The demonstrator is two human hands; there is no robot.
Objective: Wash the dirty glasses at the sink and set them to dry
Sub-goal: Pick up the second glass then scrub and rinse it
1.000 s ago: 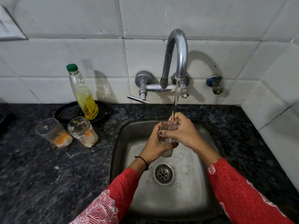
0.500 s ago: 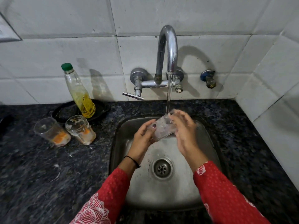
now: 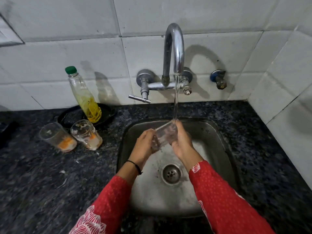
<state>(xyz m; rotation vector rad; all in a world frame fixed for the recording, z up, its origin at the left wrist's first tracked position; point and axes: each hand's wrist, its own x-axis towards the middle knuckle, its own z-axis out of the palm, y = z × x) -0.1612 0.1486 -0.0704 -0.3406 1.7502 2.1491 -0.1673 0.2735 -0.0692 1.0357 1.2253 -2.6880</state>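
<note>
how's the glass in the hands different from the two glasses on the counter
The held glass is tipped sideways under running water over the sink; the counter glasses stand upright. The held glass looks empty; the counter glasses hold orange residue. All are clear tumblers.
</note>
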